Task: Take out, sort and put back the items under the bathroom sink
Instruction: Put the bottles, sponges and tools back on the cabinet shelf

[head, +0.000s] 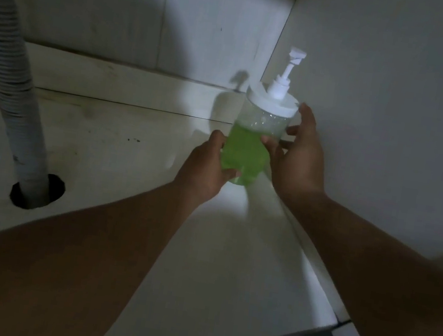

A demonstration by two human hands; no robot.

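White cabinet floor, dim, with a corrugated drain hose through it. My left hand and right hand grip the green soap dispenser near the right wall.

**Pump bottle of green liquid in the cabinet's back right corner**

The pump bottle is clear plastic with a wide white lid and a white pump head raised on its stem. Green liquid fills roughly the lower two thirds; the part above is clear, with small bubbles. It leans slightly to the right, close to the cabinet's right wall, its base at or just above the white cabinet floor.
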